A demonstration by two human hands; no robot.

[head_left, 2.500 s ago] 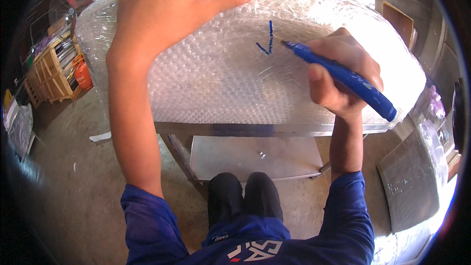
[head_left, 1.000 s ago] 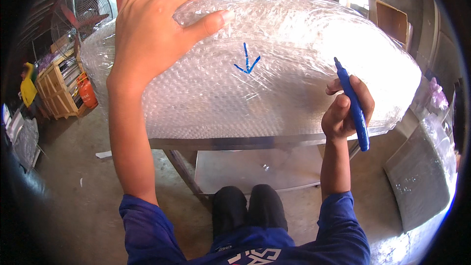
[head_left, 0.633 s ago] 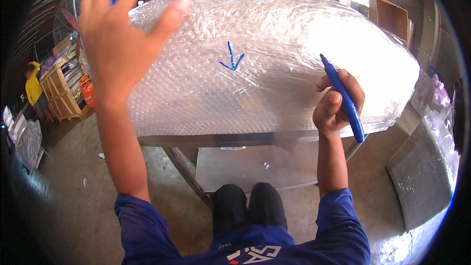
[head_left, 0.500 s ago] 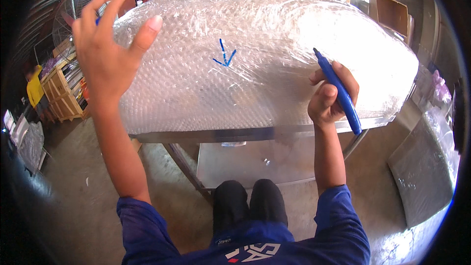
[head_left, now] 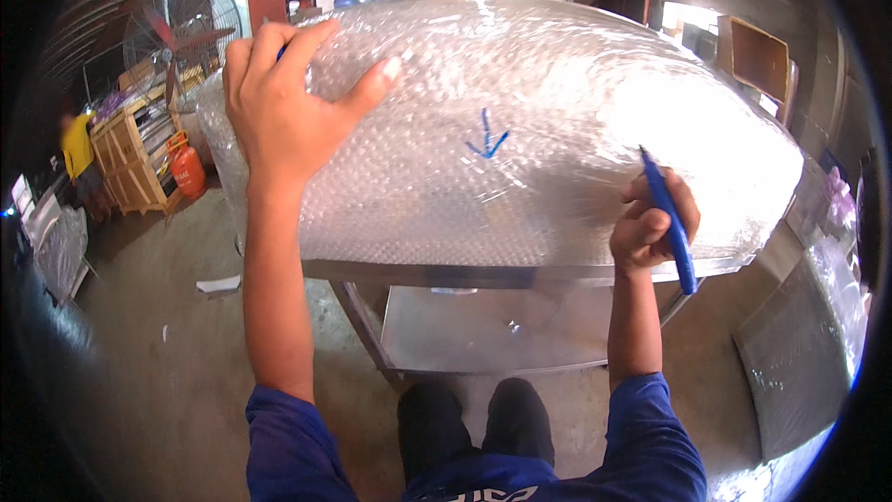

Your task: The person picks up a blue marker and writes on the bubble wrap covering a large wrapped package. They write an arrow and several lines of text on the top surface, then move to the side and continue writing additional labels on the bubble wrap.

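A large bundle in clear bubble wrap and film (head_left: 409,214) lies across a metal table (head_left: 446,276) in front of me. A blue arrow (head_left: 487,139) is drawn on its wrap, pointing toward me. At the bundle's left part is my left hand (head_left: 288,112), fingers and thumb spread. Between its fingers shows a small blue piece, apparently the marker cap (head_left: 282,53), mostly hidden. My right hand (head_left: 655,223) is closed around an uncapped blue marker (head_left: 671,218) at the bundle's front right. The marker's dark tip points up and away, close to the wrap; contact cannot be made out.
A wrapped panel (head_left: 799,353) stands on the floor at right. Under the tabletop is a metal shelf (head_left: 483,330). At left are a standing fan (head_left: 172,46), a wooden crate (head_left: 130,153), an orange gas cylinder (head_left: 186,167) and a person in yellow (head_left: 79,149).
My left hand has come rightward and lower over the bundle, the blue piece still between its fingers. The right hand with the marker sits lower and slightly right; the whole view has shifted too.
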